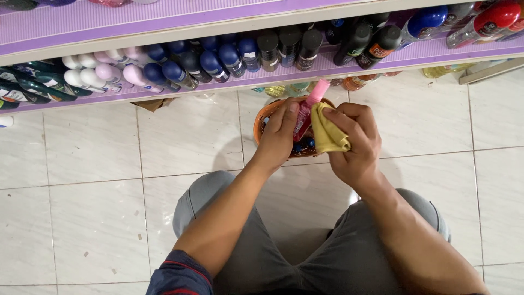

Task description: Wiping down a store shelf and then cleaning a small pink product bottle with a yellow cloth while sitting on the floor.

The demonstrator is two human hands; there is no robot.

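Above grey bent knees (349, 257), the left hand (278, 136) is closed around a thin pink bottle (307, 112), and the right hand (355, 145) pinches a soft yellow cloth (327, 134) against it. Below sits a round orange basket (261, 119). Farther off, smooth round-topped bottles (213, 63) lie on a purple shelf (109, 24).

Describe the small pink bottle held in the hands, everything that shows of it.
The pink bottle is slim, with a lighter pink cap at the top and a clear, plastic-looking body of reddish-pink liquid bearing a label. It tilts, cap pointing up toward the shelf. The left hand grips its body, fingers wrapped along its side. The right hand presses a folded yellow cloth against its other side. It is held above an orange basket on the tiled floor. Its base is hidden.
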